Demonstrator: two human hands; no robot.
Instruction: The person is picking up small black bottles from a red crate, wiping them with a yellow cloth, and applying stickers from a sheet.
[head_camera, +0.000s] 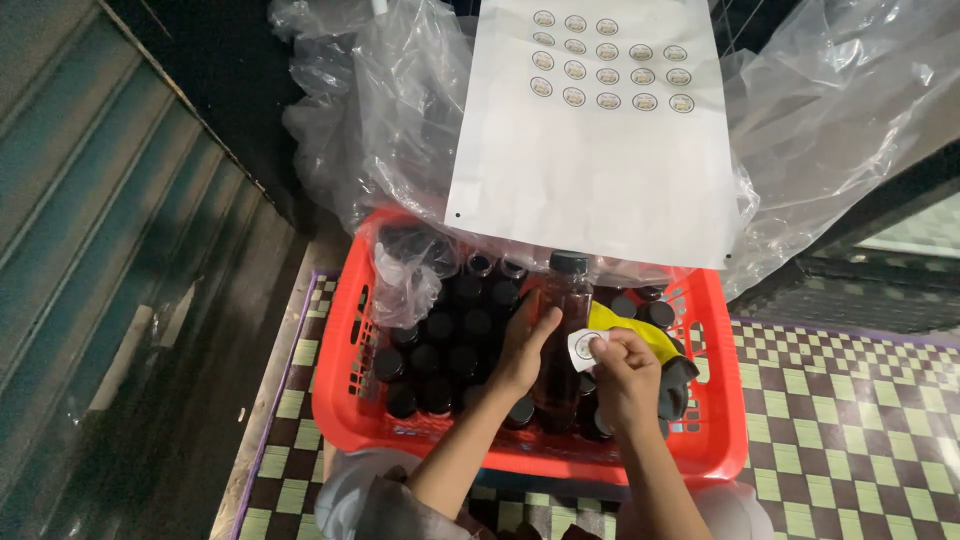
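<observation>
My left hand (525, 345) grips a tall bottle (563, 330) of dark liquid with a black cap, held upright above the red plastic basket (345, 400). My right hand (625, 375) pinches a small round white sticker (583, 346) against the bottle's side. Several more black-capped bottles (450, 345) stand packed inside the basket. A white sheet of round stickers (600, 130) lies propped over the basket's far end.
Crumpled clear plastic (400, 120) is heaped behind and under the sheet. A yellow cloth (640, 330) and a dark cloth (680, 385) lie in the basket at right. The basket rests on a green-and-brown chequered mat (840, 420). A corrugated shutter (90, 200) runs along the left.
</observation>
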